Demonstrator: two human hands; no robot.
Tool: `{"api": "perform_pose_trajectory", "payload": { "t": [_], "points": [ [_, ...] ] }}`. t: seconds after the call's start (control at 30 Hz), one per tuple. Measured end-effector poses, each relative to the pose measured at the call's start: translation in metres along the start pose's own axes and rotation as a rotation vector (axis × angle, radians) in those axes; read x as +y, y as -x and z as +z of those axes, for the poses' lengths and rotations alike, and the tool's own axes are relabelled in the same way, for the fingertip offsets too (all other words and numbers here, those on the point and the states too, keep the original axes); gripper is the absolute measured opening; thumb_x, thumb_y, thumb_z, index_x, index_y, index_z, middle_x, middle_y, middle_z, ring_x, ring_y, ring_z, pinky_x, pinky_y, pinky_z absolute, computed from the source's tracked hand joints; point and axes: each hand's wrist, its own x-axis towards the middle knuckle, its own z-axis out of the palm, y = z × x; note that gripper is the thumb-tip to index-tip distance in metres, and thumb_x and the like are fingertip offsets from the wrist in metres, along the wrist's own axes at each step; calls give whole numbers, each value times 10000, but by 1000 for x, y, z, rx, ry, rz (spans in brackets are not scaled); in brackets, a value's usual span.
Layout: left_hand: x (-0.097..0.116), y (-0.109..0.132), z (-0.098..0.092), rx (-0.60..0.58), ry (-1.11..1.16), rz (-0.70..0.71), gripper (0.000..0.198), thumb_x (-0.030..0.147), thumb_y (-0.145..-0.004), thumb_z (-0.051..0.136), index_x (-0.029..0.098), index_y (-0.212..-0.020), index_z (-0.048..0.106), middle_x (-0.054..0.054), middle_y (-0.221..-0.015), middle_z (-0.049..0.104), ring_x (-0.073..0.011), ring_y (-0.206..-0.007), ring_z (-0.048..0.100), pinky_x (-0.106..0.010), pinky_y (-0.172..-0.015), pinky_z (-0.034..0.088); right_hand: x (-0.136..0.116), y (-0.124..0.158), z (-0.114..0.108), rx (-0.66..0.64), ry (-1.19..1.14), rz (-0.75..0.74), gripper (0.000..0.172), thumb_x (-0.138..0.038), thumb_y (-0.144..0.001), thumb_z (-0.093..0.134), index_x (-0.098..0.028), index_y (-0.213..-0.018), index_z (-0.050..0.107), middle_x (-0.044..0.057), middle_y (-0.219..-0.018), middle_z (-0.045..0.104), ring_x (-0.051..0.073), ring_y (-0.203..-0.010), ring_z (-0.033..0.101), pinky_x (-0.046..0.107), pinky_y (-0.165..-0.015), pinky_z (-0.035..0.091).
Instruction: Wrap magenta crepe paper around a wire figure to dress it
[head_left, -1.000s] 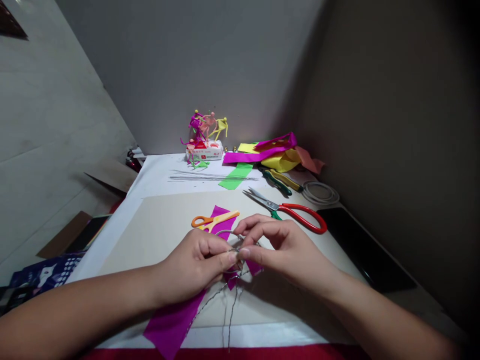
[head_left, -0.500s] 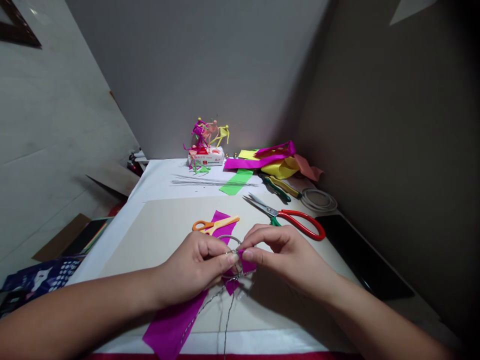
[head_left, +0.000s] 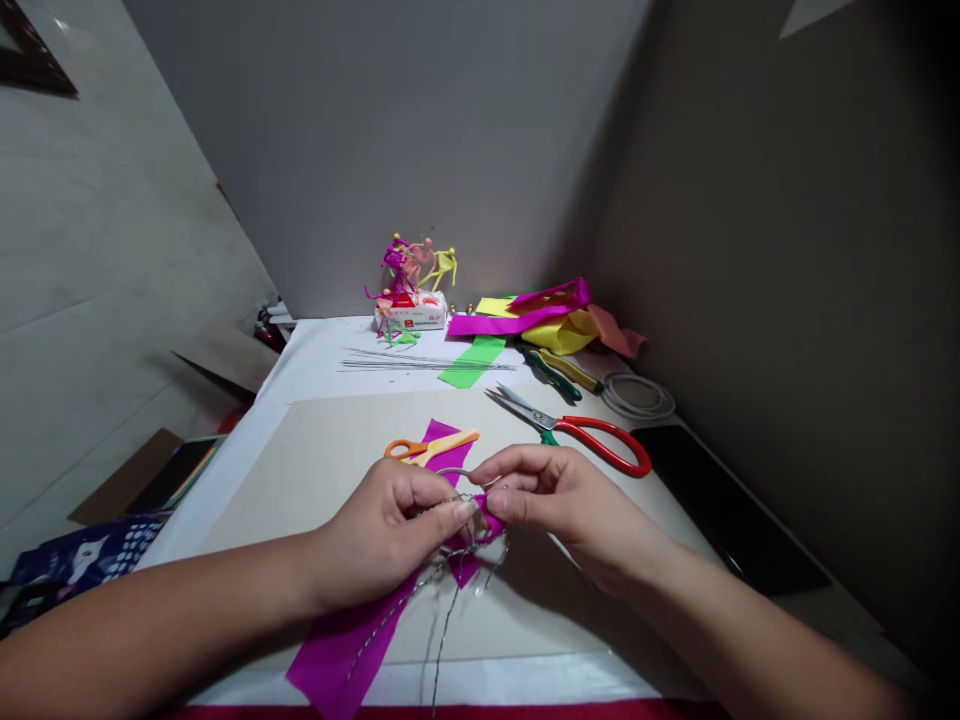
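Observation:
My left hand [head_left: 405, 518] pinches a piece of twisted wire [head_left: 447, 612] between thumb and index finger; its thin strands hang toward the front edge. My right hand [head_left: 555, 500] grips a small magenta paper strip [head_left: 493, 520] against that wire with thumb and fingertips. Both hands nearly meet above the beige board. A long magenta strip [head_left: 341, 650] lies beneath, partly covered by my left hand. Just behind my fingers, a grey ring [head_left: 454, 471] shows in part. Small orange scissors [head_left: 431, 447] rest on the magenta paper behind.
Large red-handled scissors [head_left: 577, 430] lie to the right, near a black tablet-like slab [head_left: 727, 505]. Farther back are pliers [head_left: 559, 375], a white cable coil [head_left: 637, 396], straight wires [head_left: 405, 363], coloured strips [head_left: 562, 325] and small wire figures [head_left: 412, 262] on a box [head_left: 420, 313].
The small magenta strip has folded closer around the wire, and my right fingers have shifted slightly. The hanging wire strands have swung a little to the left.

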Motion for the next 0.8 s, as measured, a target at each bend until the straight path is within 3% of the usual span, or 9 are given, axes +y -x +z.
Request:
{"api": "perform_pose_trajectory", "payload": {
  "t": [0.27,0.53,0.8],
  "points": [
    [0,-1,-1,-10,26,-34,352,324,-881,470,125,-592,495,32,-569,341,-92,-553,304,-240,-511,251,0,2,0,0,-89,62,257,-199,-672,778,-148,-904,682,2,-653,694,82,-585,608,202,-620,450],
    [3,2,0,40,201,-85,390,352,-869,516,149,-546,435,77,-438,288,-44,-399,205,-225,-389,135,-6,3,-2,-67,-91,18,303,-50,-628,681,-159,-911,691,2,-709,698,90,-652,630,204,-676,446],
    [3,-1,1,53,187,-77,376,346,-867,528,138,-562,463,69,-466,322,-47,-428,237,-208,-396,164,0,1,2,-7,8,-48,245,-124,-659,749,-182,-891,695,2,-793,701,93,-704,631,218,-696,477]
  ]
}}
